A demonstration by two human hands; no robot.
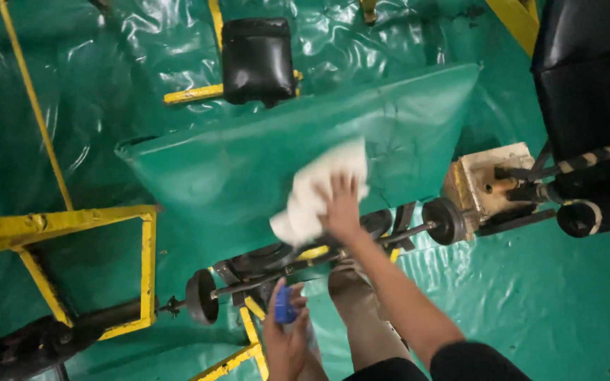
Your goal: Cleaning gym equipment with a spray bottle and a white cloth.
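Right hand (340, 204): fingers spread flat, pressing white cloth (315, 194) on green padded bench (248, 169), whose long axis runs left to right. Left hand (285, 339): closed around blue bottle (282, 307), mostly hidden.

The padded bench (248, 169) is covered in glossy green vinyl, and the floor (552, 303) around it is the same shiny green. The cloth (319, 194) under the right hand (340, 208) is white to off-white. The left hand (287, 339) has a small blue object (282, 308) in it. The frame bars (72, 222) are yellow, chipped and worn dark in places. The roller pad (257, 60) behind the bench is black, as are the weight plates (201, 296) on their grey bar. At right, one handle (587, 161) is striped black and pale cream. A boxy block (492, 176) nearby is cream with yellowish sides. The sleeve (471, 361) is black.
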